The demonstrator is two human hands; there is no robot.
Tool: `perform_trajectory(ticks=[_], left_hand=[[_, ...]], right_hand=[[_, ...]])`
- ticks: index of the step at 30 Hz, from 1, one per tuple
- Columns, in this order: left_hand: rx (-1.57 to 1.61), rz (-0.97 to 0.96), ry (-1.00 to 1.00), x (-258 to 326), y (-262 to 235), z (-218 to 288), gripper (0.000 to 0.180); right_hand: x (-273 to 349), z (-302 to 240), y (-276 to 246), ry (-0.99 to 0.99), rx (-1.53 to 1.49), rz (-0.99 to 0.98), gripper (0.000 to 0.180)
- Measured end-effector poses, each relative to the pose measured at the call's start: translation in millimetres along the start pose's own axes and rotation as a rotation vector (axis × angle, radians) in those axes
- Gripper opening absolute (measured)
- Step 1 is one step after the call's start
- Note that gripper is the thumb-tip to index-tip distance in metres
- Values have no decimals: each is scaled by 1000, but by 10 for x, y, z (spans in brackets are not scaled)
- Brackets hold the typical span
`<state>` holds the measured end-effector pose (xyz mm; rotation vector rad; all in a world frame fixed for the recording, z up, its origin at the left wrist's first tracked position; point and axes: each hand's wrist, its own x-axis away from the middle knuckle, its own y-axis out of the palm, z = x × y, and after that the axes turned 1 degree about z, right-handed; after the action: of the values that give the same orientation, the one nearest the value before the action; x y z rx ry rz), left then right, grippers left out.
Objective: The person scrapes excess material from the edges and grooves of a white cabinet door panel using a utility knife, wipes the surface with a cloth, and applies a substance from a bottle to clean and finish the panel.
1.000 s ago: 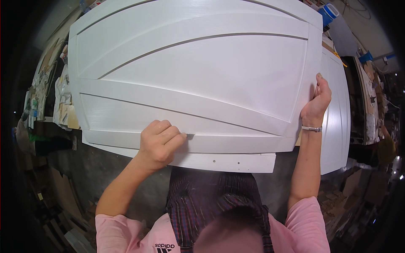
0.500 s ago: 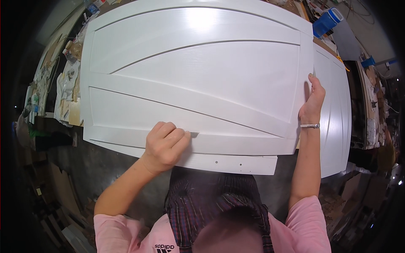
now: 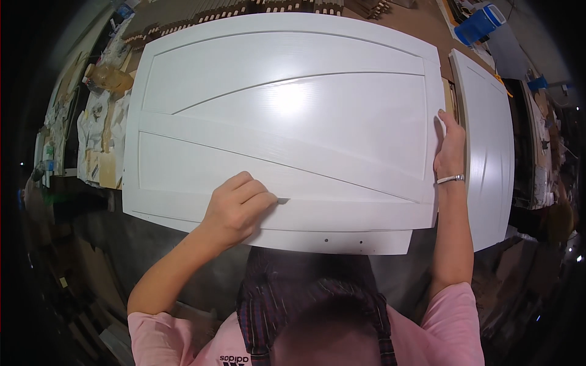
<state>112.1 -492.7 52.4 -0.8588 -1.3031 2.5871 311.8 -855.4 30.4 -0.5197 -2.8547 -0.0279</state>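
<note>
- The left hand (image 3: 235,207) is pinching a small grey piece (image 3: 283,200) against the white door panel (image 3: 287,128); slipping could scratch it.
- The right hand (image 3: 450,152), fingers curled, is gripping the panel's edge; loosening could let it shift.

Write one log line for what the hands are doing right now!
left hand: pinching a small tool against white door panel | right hand: gripping panel's right edge | second white panel: beside it, right
</note>
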Motion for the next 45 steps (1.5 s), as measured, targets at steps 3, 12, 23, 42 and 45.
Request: perform_trajectory(ticks=[3, 12, 23, 42, 45], left_hand=[[132, -76, -31, -76, -53, -58, 21], [22, -111, 135, -159, -24, -105, 21], [204, -180, 16, -202, -96, -108, 17], [-13, -10, 230, -143, 109, 19, 17], [21, -72, 327, -161, 85, -19, 17]], right_hand=[[-3, 40, -24, -20, 92, 0, 29], [102, -30, 84, -62, 165, -8, 26], [12, 197, -21, -164, 606, 79, 49], [65, 108, 83, -144, 883, 181, 52], [59, 131, 60, -146, 854, 190, 52]])
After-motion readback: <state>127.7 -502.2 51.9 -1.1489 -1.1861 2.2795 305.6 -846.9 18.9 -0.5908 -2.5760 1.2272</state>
